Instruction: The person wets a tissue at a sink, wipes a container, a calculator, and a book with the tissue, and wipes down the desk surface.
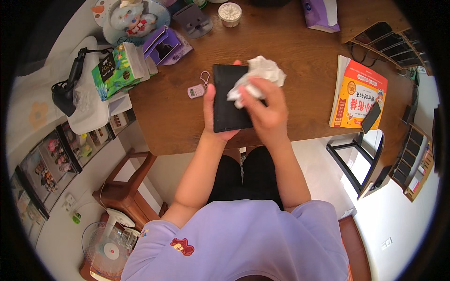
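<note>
A flat black rectangular object [228, 114], possibly a wallet or cover, lies in my left hand [209, 114], with the thumb along its left edge and fingertips showing past its top. A crumpled white tissue [265, 70] is pinched in my right hand [269, 105], over the object's upper right part. My right fingers partly hide that side of the object. Left of the black object, a small pink calculator keychain [196, 91] rests on the wooden desk [302, 70].
On the right are books [362, 95] with a dark phone-like object [371, 117] on top. A tissue pack [119, 72], purple box [161, 45], grey stand [192, 21], cotton swab tub [230, 14] and purple tissue pack [320, 15] stand around the desk's left and far sides.
</note>
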The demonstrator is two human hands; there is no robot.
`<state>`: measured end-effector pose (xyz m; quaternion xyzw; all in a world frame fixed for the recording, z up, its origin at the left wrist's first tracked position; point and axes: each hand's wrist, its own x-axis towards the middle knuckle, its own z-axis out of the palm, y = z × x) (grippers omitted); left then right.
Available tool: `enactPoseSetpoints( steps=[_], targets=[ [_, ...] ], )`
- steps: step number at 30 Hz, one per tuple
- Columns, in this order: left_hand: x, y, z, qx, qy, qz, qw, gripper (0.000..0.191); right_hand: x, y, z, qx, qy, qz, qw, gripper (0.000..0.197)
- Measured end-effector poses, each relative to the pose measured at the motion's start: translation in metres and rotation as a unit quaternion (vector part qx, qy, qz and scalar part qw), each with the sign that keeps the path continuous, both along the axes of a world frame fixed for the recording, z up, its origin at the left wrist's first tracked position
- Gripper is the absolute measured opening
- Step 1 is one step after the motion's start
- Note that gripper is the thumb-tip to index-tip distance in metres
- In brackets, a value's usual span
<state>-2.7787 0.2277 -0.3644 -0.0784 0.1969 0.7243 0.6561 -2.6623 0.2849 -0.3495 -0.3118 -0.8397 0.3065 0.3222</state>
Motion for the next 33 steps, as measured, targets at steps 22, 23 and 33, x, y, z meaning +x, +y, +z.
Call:
enactPoseSetpoints(
  steps=[22,23,33],
  targets=[
    [-0.048,-0.051,-0.015,-0.025,0.094,0.081,0.992,0.09,0.012,0.03,-0.114,0.065,-0.31,-0.045,0.947,0.058],
    [-0.049,-0.051,-0.013,-0.024,0.093,0.08,0.992,0.09,0.009,0.024,-0.118,0.048,-0.292,-0.041,0.954,0.064],
    [-0.039,-0.04,0.008,-0.066,0.284,0.031,0.956,0.114,-0.026,0.152,-0.151,0.153,-0.349,-0.128,0.916,0.065]
  ],
)
